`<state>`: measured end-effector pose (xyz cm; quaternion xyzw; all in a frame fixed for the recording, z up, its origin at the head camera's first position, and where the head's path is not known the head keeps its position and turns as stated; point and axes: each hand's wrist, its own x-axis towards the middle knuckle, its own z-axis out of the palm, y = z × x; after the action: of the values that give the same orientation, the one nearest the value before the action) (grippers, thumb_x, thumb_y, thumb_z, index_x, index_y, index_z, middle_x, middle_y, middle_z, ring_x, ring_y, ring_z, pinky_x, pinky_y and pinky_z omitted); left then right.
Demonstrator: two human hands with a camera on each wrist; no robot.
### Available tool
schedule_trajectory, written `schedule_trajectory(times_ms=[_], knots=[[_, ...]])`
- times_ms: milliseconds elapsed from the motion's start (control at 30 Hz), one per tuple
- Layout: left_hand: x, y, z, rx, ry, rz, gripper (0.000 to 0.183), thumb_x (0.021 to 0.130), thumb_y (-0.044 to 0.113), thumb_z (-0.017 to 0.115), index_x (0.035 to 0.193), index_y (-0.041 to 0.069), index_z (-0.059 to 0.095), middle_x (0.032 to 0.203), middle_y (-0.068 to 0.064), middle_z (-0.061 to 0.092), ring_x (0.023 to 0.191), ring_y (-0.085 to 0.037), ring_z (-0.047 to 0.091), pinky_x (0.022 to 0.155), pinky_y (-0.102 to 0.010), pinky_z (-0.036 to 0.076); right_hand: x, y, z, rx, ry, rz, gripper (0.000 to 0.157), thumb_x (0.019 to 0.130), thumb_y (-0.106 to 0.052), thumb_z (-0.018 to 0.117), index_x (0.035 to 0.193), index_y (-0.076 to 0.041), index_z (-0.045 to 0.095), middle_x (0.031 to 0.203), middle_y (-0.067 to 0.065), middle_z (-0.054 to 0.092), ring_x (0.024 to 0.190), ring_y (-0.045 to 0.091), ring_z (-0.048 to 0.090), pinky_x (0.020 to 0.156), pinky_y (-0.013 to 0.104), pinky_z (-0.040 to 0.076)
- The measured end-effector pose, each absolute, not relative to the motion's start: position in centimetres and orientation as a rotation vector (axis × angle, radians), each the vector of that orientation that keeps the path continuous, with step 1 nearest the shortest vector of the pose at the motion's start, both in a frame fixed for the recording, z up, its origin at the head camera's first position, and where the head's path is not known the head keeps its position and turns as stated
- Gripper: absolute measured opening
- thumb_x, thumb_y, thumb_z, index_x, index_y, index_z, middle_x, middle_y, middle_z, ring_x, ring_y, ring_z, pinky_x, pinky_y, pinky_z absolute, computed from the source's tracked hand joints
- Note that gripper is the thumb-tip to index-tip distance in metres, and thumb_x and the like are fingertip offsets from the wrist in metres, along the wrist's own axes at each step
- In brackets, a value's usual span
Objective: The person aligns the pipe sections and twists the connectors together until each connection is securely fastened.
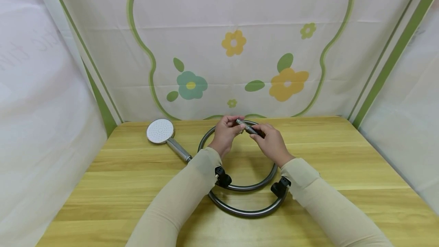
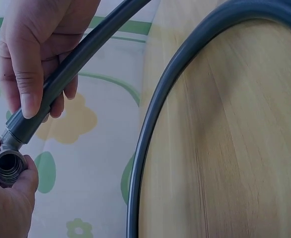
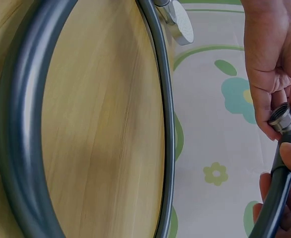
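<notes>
My left hand [image 1: 224,136] pinches the silver metal end nut [image 2: 10,174] of a dark grey shower hose [image 1: 253,213]. Screw threads show inside the nut's mouth, which sits at an angle to the sleeve behind it. Just behind the nut, my right hand [image 1: 273,143] grips the dark sleeve [image 2: 34,118] of the hose between thumb and fingers. Both hands hold this end up above the far part of the table. From there the hose loops round on the wood beneath my wrists. A shower head [image 1: 160,130] lies on the left, its grey handle [image 1: 177,148] pointing toward the hose.
The wooden table [image 1: 343,209] reaches back to a fabric wall [image 1: 274,45] printed with flowers. More pale fabric hangs at the left and right sides. A black wrist camera [image 1: 223,177] sits on the left cuff, and another black camera [image 1: 280,187] on the right.
</notes>
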<state>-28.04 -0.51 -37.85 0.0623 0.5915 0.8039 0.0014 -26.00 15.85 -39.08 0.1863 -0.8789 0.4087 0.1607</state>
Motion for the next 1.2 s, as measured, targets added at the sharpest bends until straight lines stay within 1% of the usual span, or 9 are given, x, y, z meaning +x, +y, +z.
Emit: schedule_trajectory(times_ms=[267, 533, 800, 1067, 1200], knots=[[-28.0, -0.6, -37.8, 0.185, 1.864, 2.526, 0.03, 0.088, -0.008, 0.064, 0.116, -0.002, 0.054, 0.123, -0.014, 0.064, 0.109, -0.021, 0.061, 0.089, -0.031, 0.052, -26.1, 16.0, -39.0, 0.543, -2.529, 1.188, 0.027, 0.092, -0.012, 0.067, 0.116, 0.001, 0.066, 0.104, 0.016, 0.063, 0.087, 0.025, 0.062, 0.073, 0.038, 0.052], [-28.1, -0.6, -37.9, 0.191, 1.871, 2.516, 0.03, 0.089, -0.007, 0.063, 0.116, -0.003, 0.053, 0.124, -0.015, 0.063, 0.111, -0.025, 0.06, 0.089, -0.032, 0.052, -26.2, 16.1, -38.8, 0.546, -2.563, 1.209, 0.027, 0.093, -0.012, 0.065, 0.117, 0.001, 0.065, 0.105, 0.016, 0.063, 0.09, 0.026, 0.062, 0.074, 0.039, 0.052], [-28.1, -0.6, -37.9, 0.205, 1.887, 2.504, 0.03, 0.089, -0.007, 0.063, 0.116, -0.002, 0.054, 0.128, -0.018, 0.06, 0.111, -0.023, 0.061, 0.091, -0.033, 0.052, -26.5, 16.3, -38.3, 0.563, -2.604, 1.271, 0.028, 0.094, -0.011, 0.063, 0.118, 0.003, 0.063, 0.106, 0.016, 0.067, 0.092, 0.028, 0.065, 0.076, 0.041, 0.054], [-28.0, -0.6, -38.0, 0.199, 1.887, 2.497, 0.029, 0.089, -0.007, 0.063, 0.115, -0.002, 0.054, 0.125, -0.014, 0.063, 0.108, -0.021, 0.062, 0.087, -0.031, 0.052, -26.9, 16.6, -38.3, 0.577, -2.652, 1.279, 0.028, 0.095, -0.011, 0.062, 0.119, 0.003, 0.063, 0.108, 0.016, 0.068, 0.096, 0.029, 0.064, 0.077, 0.042, 0.054], [-28.0, -0.6, -38.0, 0.195, 1.887, 2.494, 0.029, 0.089, -0.007, 0.063, 0.115, -0.001, 0.055, 0.126, -0.015, 0.062, 0.108, -0.021, 0.062, 0.088, -0.032, 0.052, -27.2, 16.9, -38.4, 0.576, -2.685, 1.302, 0.03, 0.096, -0.012, 0.061, 0.121, 0.003, 0.062, 0.111, 0.017, 0.067, 0.099, 0.03, 0.063, 0.078, 0.042, 0.054]])
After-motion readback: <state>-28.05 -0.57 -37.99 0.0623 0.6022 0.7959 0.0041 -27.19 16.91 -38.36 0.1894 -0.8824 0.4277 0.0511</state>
